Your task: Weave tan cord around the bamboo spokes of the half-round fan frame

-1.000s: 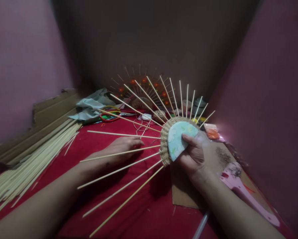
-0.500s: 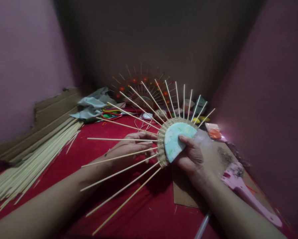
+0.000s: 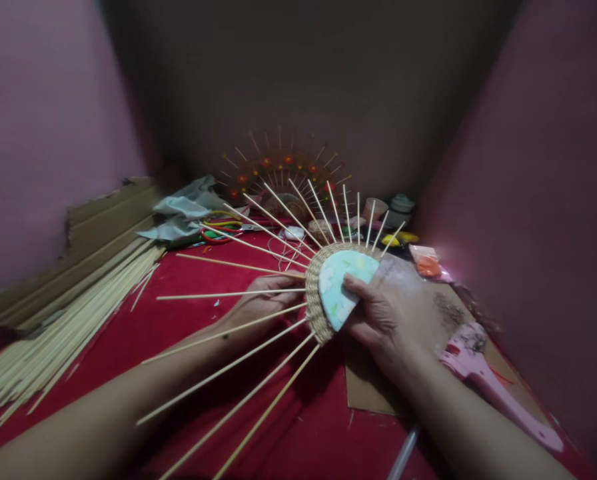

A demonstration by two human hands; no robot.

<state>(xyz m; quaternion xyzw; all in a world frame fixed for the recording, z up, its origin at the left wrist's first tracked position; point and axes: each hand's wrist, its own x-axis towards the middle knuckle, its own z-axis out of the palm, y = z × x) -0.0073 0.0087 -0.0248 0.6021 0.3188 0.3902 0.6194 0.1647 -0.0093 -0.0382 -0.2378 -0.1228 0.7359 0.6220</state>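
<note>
In my right hand [image 3: 376,313] is a half-round piece with a light blue, patterned face [image 3: 346,283], gripped with the thumb on its front. A braided straw-coloured band [image 3: 314,313] runs along its curved edge. Thin pale sticks [image 3: 228,293] fan out from the band to the left, upward and toward me. Behind the sticks, at the band's left edge, my left hand [image 3: 268,297] has its fingers drawn together. Its fingertips are hidden by the band, so what they pinch cannot be made out.
A bundle of loose sticks [image 3: 78,320] lies left on the red tabletop [image 3: 188,270], beside cardboard [image 3: 108,213]. Scissors [image 3: 223,230] and a grey cloth [image 3: 183,207] are behind. A flower-decorated stick fan [image 3: 288,163] stands at the back. A pink glue gun [image 3: 498,393] lies right.
The half-round piece has shifted slightly left and down with my right hand, and its sticks have turned somewhat. My left hand's fingers have gone further behind the band.
</note>
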